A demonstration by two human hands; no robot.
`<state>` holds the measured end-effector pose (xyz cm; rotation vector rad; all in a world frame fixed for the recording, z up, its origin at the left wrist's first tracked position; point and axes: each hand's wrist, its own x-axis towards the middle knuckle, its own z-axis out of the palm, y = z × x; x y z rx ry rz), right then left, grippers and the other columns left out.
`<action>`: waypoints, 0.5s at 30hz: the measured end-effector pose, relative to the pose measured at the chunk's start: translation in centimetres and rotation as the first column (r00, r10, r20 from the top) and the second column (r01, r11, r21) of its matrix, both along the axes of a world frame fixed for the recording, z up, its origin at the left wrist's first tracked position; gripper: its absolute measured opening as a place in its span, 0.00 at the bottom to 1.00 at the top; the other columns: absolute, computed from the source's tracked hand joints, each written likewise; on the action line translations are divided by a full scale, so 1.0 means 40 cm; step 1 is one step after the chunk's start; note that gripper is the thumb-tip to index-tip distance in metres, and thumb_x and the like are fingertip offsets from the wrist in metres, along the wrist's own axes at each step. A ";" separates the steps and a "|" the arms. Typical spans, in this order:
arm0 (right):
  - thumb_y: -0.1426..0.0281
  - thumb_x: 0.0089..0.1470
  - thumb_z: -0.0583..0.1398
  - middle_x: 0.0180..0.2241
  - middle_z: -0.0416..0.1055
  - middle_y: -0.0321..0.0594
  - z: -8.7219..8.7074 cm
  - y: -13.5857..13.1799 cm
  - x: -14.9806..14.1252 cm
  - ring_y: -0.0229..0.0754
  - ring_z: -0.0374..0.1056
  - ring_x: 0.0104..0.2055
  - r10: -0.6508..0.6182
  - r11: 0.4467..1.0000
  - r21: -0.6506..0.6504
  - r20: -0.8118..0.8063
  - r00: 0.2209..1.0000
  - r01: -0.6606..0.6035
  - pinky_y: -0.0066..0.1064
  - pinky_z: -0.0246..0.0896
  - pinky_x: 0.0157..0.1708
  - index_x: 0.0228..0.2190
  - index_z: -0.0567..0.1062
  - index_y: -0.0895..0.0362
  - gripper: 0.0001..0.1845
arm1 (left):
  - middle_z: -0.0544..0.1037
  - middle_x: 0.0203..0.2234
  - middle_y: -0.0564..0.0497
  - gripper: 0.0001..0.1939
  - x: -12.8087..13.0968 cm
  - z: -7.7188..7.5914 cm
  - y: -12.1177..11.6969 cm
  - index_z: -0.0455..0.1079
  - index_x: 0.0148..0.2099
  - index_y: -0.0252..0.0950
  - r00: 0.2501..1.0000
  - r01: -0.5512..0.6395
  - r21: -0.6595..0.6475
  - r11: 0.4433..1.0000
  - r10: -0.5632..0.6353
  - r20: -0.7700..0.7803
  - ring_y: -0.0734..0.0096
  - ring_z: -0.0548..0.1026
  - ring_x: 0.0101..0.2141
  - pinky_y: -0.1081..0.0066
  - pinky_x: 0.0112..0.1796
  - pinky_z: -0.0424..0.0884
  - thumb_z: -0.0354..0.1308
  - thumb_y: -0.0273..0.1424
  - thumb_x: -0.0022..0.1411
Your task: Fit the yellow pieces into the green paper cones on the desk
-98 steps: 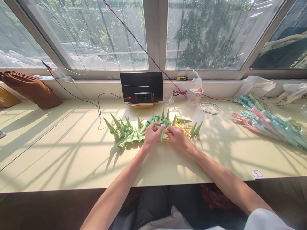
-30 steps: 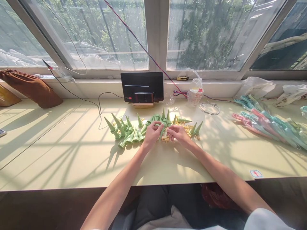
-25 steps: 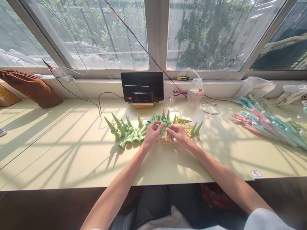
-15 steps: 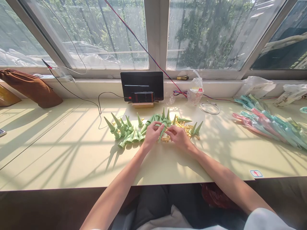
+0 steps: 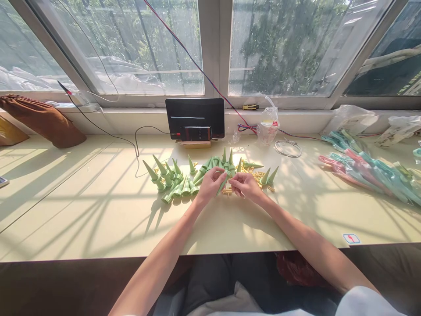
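Observation:
In the head view, my left hand point(image 5: 209, 185) is closed around a green cone-shaped plastic spike point(image 5: 221, 184), whose tip slants down toward me. Just to the right, my right hand point(image 5: 246, 185) has thumb and fingertips pinched together close to the spike's wide end. Whatever sits in that pinch is too small to make out. Several more green spikes point(image 5: 186, 188) stand or lie to the left of and behind my hands. Small yellow plastic pieces point(image 5: 226, 192) are scattered under and beside my right hand, partly hidden by it.
A black tablet point(image 5: 194, 109) and a phone point(image 5: 196, 133) lean on a stand at the back. A bagged cup point(image 5: 268, 127) and a coiled cable point(image 5: 288, 149) are right of them. Bagged pink and teal items point(image 5: 368, 166) lie far right, a brown pouch point(image 5: 46, 123) far left.
The spike in my left hand has tilted, its wide end turning toward my right hand. My right fingertips have shifted slightly around that end; the surrounding piles look the same.

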<state>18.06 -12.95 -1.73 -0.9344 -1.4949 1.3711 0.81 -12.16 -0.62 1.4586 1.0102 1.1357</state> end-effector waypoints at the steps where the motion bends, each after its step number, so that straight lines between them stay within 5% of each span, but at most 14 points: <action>1: 0.54 0.52 0.65 0.18 0.69 0.34 0.000 0.005 0.004 0.32 0.58 0.14 0.030 0.999 -0.034 -0.027 0.999 -0.031 0.26 0.47 0.13 0.24 0.70 0.57 0.20 | 0.69 0.19 0.57 0.17 0.001 -0.001 0.000 0.66 0.40 0.37 1.000 0.011 0.004 1.000 -0.011 0.006 0.77 0.67 0.18 0.76 0.20 0.63 0.61 0.46 0.60; 8: 0.54 0.48 0.69 0.17 0.60 0.29 0.014 0.019 0.026 0.25 0.44 0.14 0.180 0.923 -0.298 -0.224 0.958 -0.243 0.24 0.36 0.14 0.21 0.66 0.58 0.24 | 0.70 0.22 0.56 0.18 0.007 -0.008 0.001 0.66 0.43 0.36 0.992 0.080 0.042 0.996 -0.083 0.093 0.77 0.69 0.20 0.74 0.22 0.65 0.60 0.45 0.61; 15: 0.55 0.50 0.68 0.13 0.46 0.22 0.009 0.026 0.036 0.27 0.32 0.15 0.266 0.849 -0.350 -0.362 0.893 -0.395 0.25 0.31 0.13 0.26 0.66 0.55 0.21 | 0.71 0.24 0.55 0.18 0.007 0.002 -0.007 0.66 0.47 0.37 0.987 0.115 0.067 0.991 -0.121 0.104 0.75 0.71 0.23 0.74 0.25 0.67 0.59 0.44 0.63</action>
